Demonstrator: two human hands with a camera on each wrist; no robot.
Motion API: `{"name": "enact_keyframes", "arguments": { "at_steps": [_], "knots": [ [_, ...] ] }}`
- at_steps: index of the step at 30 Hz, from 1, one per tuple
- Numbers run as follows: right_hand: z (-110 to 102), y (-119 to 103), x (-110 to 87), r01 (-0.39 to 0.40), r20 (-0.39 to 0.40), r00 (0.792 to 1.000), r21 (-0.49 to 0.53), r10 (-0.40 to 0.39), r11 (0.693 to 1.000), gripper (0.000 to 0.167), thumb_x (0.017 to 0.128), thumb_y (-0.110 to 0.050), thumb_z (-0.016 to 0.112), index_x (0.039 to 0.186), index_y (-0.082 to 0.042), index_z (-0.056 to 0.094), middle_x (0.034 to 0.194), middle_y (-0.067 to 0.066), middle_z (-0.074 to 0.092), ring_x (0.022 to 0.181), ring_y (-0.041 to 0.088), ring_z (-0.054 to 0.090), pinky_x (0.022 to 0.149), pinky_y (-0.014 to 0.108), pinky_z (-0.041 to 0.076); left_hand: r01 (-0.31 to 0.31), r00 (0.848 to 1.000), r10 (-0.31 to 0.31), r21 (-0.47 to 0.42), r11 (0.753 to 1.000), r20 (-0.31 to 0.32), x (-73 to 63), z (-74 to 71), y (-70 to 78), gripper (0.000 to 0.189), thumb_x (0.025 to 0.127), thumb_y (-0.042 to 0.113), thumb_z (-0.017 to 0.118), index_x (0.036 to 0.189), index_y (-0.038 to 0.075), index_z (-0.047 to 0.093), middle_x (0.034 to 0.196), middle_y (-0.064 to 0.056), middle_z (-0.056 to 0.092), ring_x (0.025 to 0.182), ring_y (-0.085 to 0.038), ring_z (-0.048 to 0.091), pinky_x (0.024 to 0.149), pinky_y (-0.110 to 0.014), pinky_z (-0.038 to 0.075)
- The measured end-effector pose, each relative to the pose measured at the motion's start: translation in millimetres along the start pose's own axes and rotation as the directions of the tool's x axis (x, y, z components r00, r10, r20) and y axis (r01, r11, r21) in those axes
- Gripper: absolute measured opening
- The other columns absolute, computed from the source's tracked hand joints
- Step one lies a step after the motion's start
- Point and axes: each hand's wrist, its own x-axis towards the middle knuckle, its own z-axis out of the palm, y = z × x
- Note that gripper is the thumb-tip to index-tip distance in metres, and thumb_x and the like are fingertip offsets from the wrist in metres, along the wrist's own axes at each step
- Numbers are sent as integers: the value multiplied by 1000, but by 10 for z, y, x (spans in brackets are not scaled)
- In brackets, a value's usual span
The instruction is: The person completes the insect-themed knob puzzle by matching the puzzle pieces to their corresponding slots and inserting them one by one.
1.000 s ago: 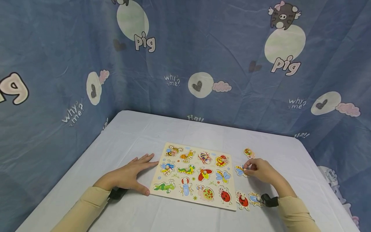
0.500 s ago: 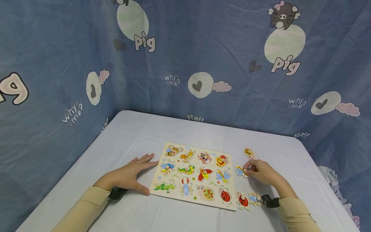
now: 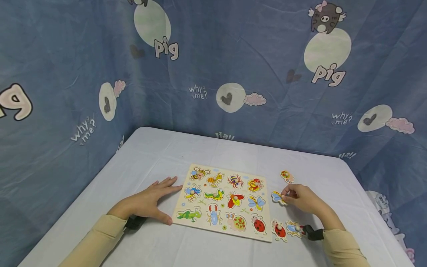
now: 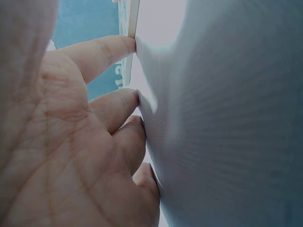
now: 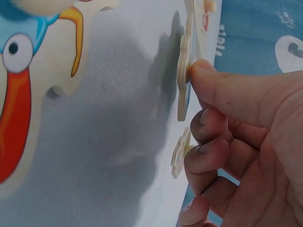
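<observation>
My right hand (image 3: 301, 198) pinches the blue-winged dragonfly puzzle piece (image 3: 276, 197) to the right of the wooden peg puzzle board (image 3: 200, 223). In the right wrist view the dragonfly piece (image 5: 183, 71) appears edge-on, held by its knob, with a shadow on the cloth beside it. My left hand (image 3: 148, 200) lies with fingers spread at the board's left edge, thumb and index fingertip right at it. Knobbed insect pieces sit in the board's upper rows. A dragonfly picture (image 3: 256, 203) shows in its slot, above a ladybug picture (image 3: 258, 224).
Beyond my right hand lies a snail piece (image 3: 286, 175). A ladybug piece (image 3: 279, 230) and a stag beetle piece (image 3: 293, 228) lie near the board's lower right corner, the latter partly behind the black wrist camera (image 3: 313, 233). White cloth (image 3: 160, 144) covers the table; blue curtains surround it.
My right hand, with the dragonfly piece, has shifted very slightly right and toward me. The left hand and the board have stayed in place.
</observation>
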Motion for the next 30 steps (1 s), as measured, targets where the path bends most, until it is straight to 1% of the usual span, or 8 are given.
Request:
{"name": "enact_keyframes", "arguments": {
  "at_steps": [5,12,19,30],
  "knots": [
    [4,-5,-10,-27,8,1000,6,27,1000,8,101,-16,74,101,-8,71,76,-3,52,69,10,44,59,25,35,9,1000,-9,7,1000,0,4,4,1,117,69,61,95,165,17,45,179,-20,20,166,-50,14,131,-75,8],
    [10,-52,-23,15,5,1000,28,-15,1000,9,101,-15,74,101,-7,71,75,-3,53,67,7,43,58,24,35,9,1000,-9,-4,1000,2,0,-3,13,116,69,60,96,165,17,45,179,-20,20,166,-50,14,131,-75,8],
    [58,-123,-9,1,16,1000,36,-2,999,8,101,-16,74,101,-9,72,75,-3,54,68,8,45,58,23,37,5,1000,-5,-4,1000,0,-7,-8,23,116,70,61,96,165,16,45,179,-20,21,166,-51,14,131,-75,8],
    [118,-223,39,33,34,999,53,-35,998,8,101,-16,75,101,-9,72,76,-3,55,70,8,47,61,23,39,2,1000,-2,-10,1000,3,-10,-13,27,116,70,61,95,165,16,45,180,-20,20,166,-50,13,132,-75,8]
  ]
}}
